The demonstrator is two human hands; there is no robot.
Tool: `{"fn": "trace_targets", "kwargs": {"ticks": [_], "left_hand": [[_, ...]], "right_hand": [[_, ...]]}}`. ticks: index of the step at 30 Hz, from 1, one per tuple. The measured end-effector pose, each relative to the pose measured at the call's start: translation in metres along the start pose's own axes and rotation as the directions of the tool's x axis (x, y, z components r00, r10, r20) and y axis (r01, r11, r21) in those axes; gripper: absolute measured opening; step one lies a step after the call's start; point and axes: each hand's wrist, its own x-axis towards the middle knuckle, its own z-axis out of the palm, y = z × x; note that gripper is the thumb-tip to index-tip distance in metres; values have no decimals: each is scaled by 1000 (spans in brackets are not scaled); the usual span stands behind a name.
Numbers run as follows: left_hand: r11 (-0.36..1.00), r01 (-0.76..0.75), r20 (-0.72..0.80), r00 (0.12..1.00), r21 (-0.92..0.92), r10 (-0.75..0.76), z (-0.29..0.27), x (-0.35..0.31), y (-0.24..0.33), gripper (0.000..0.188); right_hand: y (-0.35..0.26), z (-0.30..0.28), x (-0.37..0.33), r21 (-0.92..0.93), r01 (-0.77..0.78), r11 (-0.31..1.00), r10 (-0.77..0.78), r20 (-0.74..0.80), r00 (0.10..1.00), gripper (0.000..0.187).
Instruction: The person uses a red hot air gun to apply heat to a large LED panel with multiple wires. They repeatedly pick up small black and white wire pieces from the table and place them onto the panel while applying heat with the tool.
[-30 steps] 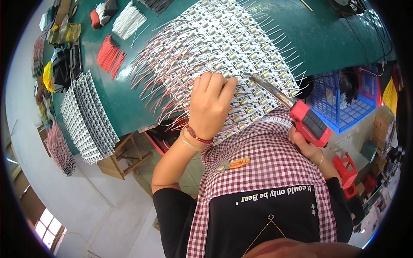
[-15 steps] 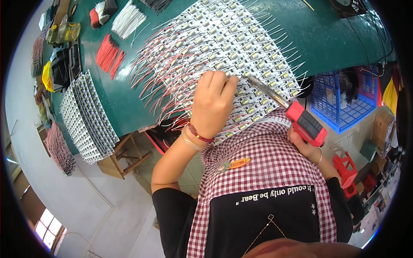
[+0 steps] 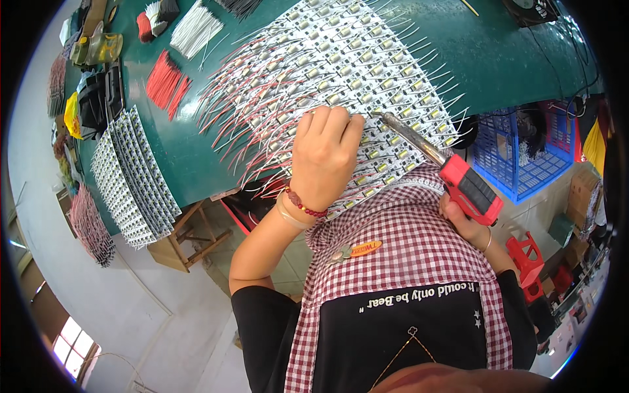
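Observation:
A large sheet of white LED circuit boards [image 3: 357, 85] lies on the green table, rows of small yellowish chips across it and red and white wires standing out along its left side. My left hand [image 3: 324, 154] rests over the sheet's middle, fingers curled and pinched together; whatever is between the fingertips is hidden beneath them. My right hand [image 3: 462, 221] is closed round the red and black handle of a soldering iron [image 3: 469, 188]. The iron's metal tip points up and left, over the boards close to my left fingertips. Whether the tip touches a board I cannot tell.
Bundles of red wires [image 3: 168, 85] and white wires [image 3: 196, 29] lie on the green table [image 3: 190, 157]. Stacked board sheets [image 3: 134, 180] sit at its left edge. A blue crate [image 3: 517, 157] and red stool [image 3: 524, 259] stand to the right.
The soldering iron has shifted slightly to the right, its handle moving a little away from my left hand. My left hand has hardly moved.

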Motion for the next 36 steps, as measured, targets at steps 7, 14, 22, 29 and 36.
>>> {"fn": "trace_targets", "kwargs": {"ticks": [7, 14, 22, 29, 36], "left_hand": [[996, -35, -99, 994, 76, 42, -21, 0, 4, 26], [995, -5, 11, 1000, -104, 6, 1, -13, 11, 26], [992, 22, -1, 1000, -121, -23, 8, -14, 12, 22], [992, 41, -3, 999, -123, -41, 7, -11, 15, 20], [993, 60, 24, 998, -104, -58, 6, -12, 16, 20]], "right_hand": [[-1, -4, -5, -9, 7, 1000, -7, -22, 1000, 13], [6, -12, -13, -3, 32, 999, -32, 16, 999, 13], [10, -7, -10, -49, 94, 994, -93, 9, 996, 15], [-1, -1, -6, -139, 193, 971, -195, 3, 981, 15], [10, -6, -12, -5, 66, 998, -66, 24, 998, 14]]}}
